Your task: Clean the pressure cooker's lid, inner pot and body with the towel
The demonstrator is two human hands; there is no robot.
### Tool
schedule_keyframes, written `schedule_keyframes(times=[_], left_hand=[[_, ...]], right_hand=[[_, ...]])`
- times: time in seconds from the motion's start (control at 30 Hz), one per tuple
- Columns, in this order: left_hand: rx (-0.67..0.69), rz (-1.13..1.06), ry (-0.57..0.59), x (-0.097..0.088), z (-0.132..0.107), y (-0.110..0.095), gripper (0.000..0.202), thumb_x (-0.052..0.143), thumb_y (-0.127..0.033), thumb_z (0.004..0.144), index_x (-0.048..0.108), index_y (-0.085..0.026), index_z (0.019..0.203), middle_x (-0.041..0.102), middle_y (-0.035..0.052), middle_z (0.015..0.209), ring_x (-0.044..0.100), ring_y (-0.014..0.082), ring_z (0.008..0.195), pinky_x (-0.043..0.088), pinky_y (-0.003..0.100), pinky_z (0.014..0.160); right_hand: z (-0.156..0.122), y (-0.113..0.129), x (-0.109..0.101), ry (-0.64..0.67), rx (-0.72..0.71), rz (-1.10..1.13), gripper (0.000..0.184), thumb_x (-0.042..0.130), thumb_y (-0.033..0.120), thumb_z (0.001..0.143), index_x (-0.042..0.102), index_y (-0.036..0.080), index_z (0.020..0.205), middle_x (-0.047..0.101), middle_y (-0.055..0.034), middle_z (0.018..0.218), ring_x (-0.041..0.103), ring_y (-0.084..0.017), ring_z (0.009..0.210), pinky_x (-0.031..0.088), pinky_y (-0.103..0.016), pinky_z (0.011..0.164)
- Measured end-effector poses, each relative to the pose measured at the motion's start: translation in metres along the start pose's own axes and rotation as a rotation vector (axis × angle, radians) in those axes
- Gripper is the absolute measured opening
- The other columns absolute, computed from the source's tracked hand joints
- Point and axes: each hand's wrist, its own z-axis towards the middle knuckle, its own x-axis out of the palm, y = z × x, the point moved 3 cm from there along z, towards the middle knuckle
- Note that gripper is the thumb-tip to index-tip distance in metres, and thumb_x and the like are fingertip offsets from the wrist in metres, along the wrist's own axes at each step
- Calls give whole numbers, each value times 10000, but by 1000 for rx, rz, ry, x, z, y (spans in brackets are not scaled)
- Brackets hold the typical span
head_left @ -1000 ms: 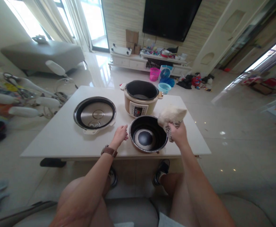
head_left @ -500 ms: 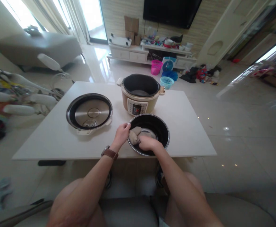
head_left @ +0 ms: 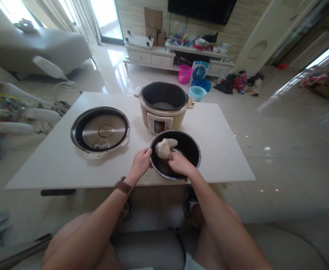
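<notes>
- Inner pot (head_left: 191, 150), black and round, stands on the near edge of the white table (head_left: 223, 150), right in front of the seated person and between both hands.
- Left hand (head_left: 141, 163) is curled closed on the inner pot's left rim, fingers wrapped over the edge; a brown-strapped watch (head_left: 123, 185) sits on the wrist just behind that grip.
- Right hand (head_left: 179, 165) reaches down inside the pot from the near side, its fingers closed around a bunched pale cloth (head_left: 164, 147).
- From the right hand's grip, the cloth bulges up and away toward the pot's far-left inner wall; whether it presses on the wall or on the bottom cannot be told.
- Just beyond the two grips, past the pot's far rim, stands the beige electric pressure cooker body (head_left: 178, 120), open-topped, its control panel (head_left: 159, 126) facing the person; it looks to be touching or nearly touching the pot.
- Off to the left of the left hand's grip, apart from the pot, the cooker lid (head_left: 100, 130) lies upside down on the table, steel inner plate up.
- Well beyond the grips, on the floor past the table, are a pink basket (head_left: 184, 74) and a blue basket (head_left: 197, 93).
</notes>
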Motion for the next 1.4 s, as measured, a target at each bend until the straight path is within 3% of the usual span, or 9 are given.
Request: schedule_keyframes(times=[0.1,0.2,0.3,0.43,0.57,0.73,0.9,1.07,1.4], left_hand=[[-15,-72,-2,2,-1,6,303,511,-421,890,534,-226,659,545,-18,534,581,175,457,443,278,454],[0,-86,-10,2,0,8,302,522,-427,874,524,-227,648,539,-20,513,573,170,433,449,270,428],[-6,-107,18,2,1,6,291,523,-419,856,535,-224,641,552,-11,505,588,180,432,459,274,408],[-51,-142,28,2,3,1,261,534,-379,822,549,-215,620,533,-12,482,553,173,399,482,287,390],[-80,-173,12,3,5,-2,243,546,-360,804,567,-205,618,545,-1,485,549,174,399,488,291,384],[-118,-224,6,3,2,-2,220,566,-335,761,543,-208,583,510,-4,483,527,166,411,486,288,386],[-165,-248,6,2,-2,-4,201,568,-326,760,529,-209,601,495,-10,493,513,161,423,501,299,404],[-205,-186,26,0,1,-5,203,529,-306,814,527,-210,635,515,-6,501,542,171,424,519,308,432],[-81,28,27,0,11,-4,446,480,-470,968,538,-221,602,552,6,462,551,163,400,433,268,443]], right_hand=[[-1,8,14,326,-40,-128,361,572,160,859,784,180,1150,799,-112,1262,736,-254,1127,531,-251,918],[-8,-2,-9,459,51,-203,289,592,120,775,806,154,966,828,-77,1026,735,-218,911,483,-221,716],[-15,-16,-46,333,160,-178,250,607,100,684,785,145,853,800,-46,863,708,-199,812,428,-216,630],[-14,-16,-68,-101,136,-77,252,566,156,777,770,170,923,820,-72,968,735,-248,953,470,-231,727],[-3,2,-32,-181,99,-56,355,524,200,886,767,199,1144,815,-107,1214,721,-298,1171,519,-275,914],[2,26,17,190,11,-179,408,562,214,896,764,155,1246,760,-162,1362,717,-304,1243,537,-299,982],[-3,22,2,393,117,-399,432,558,239,896,778,87,1236,748,-247,1341,743,-340,1193,565,-337,908],[-5,11,-14,341,170,-426,416,544,268,920,788,150,1236,749,-211,1363,743,-340,1206,547,-322,859],[1,-5,2,325,60,-417,398,645,373,863,805,180,1172,803,-178,1246,778,-322,1095,537,-289,765]])
